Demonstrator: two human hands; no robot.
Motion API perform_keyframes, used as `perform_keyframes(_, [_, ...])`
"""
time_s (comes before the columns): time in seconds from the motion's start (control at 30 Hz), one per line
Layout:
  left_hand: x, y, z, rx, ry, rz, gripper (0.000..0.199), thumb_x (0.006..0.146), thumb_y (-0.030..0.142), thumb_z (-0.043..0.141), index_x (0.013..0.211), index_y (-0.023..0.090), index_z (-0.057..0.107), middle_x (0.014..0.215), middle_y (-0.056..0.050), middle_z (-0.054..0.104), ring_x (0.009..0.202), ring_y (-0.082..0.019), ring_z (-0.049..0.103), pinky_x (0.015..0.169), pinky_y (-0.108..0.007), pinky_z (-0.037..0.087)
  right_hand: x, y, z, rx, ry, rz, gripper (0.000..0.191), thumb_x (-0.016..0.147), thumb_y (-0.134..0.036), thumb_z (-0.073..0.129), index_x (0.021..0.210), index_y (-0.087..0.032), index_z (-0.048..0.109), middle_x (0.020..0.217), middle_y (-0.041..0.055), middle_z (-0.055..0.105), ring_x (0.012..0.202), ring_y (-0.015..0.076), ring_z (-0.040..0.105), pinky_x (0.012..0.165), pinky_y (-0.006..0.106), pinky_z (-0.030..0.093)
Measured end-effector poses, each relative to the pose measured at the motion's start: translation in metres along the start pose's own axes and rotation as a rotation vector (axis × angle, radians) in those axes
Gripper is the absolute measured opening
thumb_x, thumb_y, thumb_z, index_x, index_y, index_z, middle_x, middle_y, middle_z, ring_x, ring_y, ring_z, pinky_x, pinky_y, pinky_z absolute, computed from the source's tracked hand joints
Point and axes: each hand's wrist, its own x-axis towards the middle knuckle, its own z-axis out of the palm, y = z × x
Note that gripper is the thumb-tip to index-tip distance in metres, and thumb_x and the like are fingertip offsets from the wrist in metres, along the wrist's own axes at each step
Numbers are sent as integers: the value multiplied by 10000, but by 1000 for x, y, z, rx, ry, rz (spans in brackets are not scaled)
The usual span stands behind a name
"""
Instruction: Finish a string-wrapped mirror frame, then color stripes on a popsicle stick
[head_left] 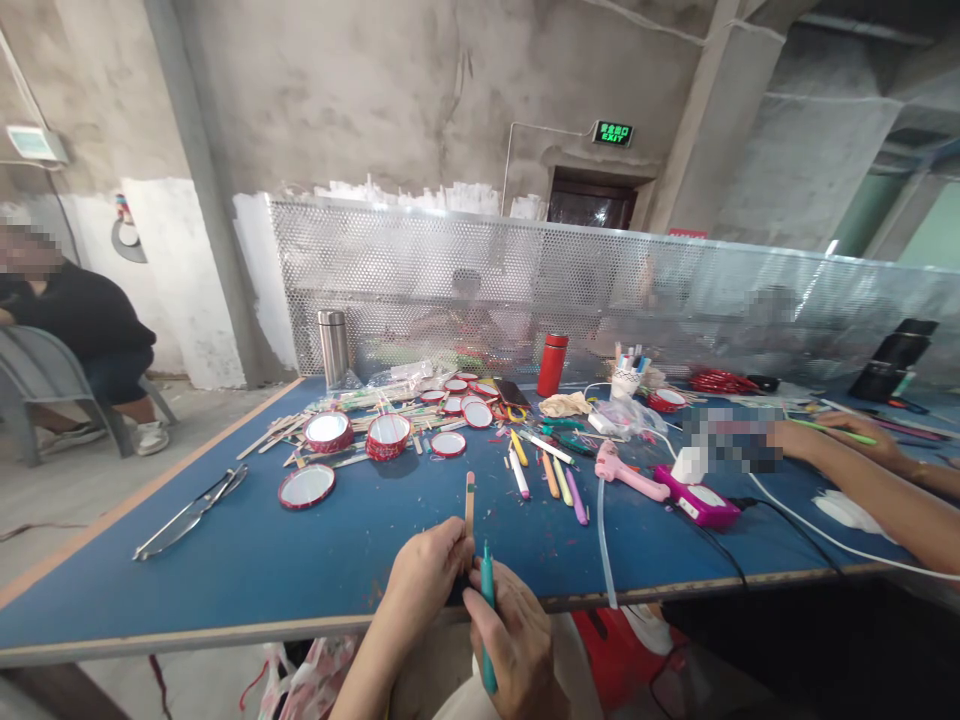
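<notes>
Right, here at the near edge of the worktop [225, 590], my left hand [427, 572] is closed firmly around the lower part of a thin wooden stick [469, 505], and the stick stands upright out of my fist with its orange-and-yellow end up. My right hand [517, 640] is curled around a teal marker pen [487, 580], its narrow end pointing up just beside the stick. I can't tell from here whether the two are touching. So the step in hand looks like working on that stick with the pen, and what this calls for now is bringing the pen's tip squarely onto the wood while my left hand keeps it steady.

Out across the blue top, red-rimmed round mirrors [328, 486] lie among a scatter of wooden sticks [375, 425]. Nearer the middle there's a spread of coloured markers [551, 475], with a pink glue gun [630, 470] just to their right. A steel flask [333, 348] and a red flask [552, 364] stand at the far side. Over on my right, a co-worker's hand [847, 430] rests at the worktop, holding a green stick [832, 425].
</notes>
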Motion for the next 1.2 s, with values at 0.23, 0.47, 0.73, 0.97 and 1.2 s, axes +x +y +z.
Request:
perform_keyframes(0.23, [0, 1, 0, 14, 6, 3, 232, 876, 273, 338, 649, 230, 346, 627, 19, 579, 559, -119, 473, 555, -215, 317, 0, 0, -2, 3, 0, -13, 262, 904, -96, 447, 1087, -111, 634, 1066, 154, 692, 1120, 241, 622, 914, 386, 552])
perform_keyframes(0.47, [0, -1, 1, 28, 4, 2, 230, 883, 265, 351, 657, 229, 374, 645, 14, 611, 571, -118, 509, 560, -206, 333, 0, 0, -1, -9, -9, -5, 260, 910, -110, 445, 1087, -122, 635, 1078, 153, 691, 1119, 240, 623, 911, 387, 554])
perform_keyframes(0.73, [0, 0, 0, 14, -1, 0, 233, 878, 247, 371, 646, 229, 377, 651, 14, 631, 583, -117, 539, 567, -203, 343, 0, 0, -1, -10, 1, -12, 260, 909, -108, 453, 1095, -121, 634, 1076, 151, 696, 1114, 239, 630, 922, 385, 552])
perform_keyframes(0.97, [1, -2, 1, 22, 3, -8, 229, 875, 250, 365, 647, 229, 373, 641, 20, 606, 566, -114, 500, 558, -209, 323, -3, 1, -1, 10, -28, -13, 281, 904, -98, 448, 1127, -122, 617, 1112, 157, 681, 1148, 241, 606, 928, 398, 547])
perform_keyframes(1.2, [1, -2, 1, 1, 8, -6, 233, 877, 261, 363, 649, 225, 398, 633, 26, 603, 565, -112, 496, 559, -213, 316, -3, 1, 0, -3, -17, -14, 270, 913, -106, 434, 1107, -124, 622, 1118, 157, 679, 1148, 243, 608, 920, 396, 552])
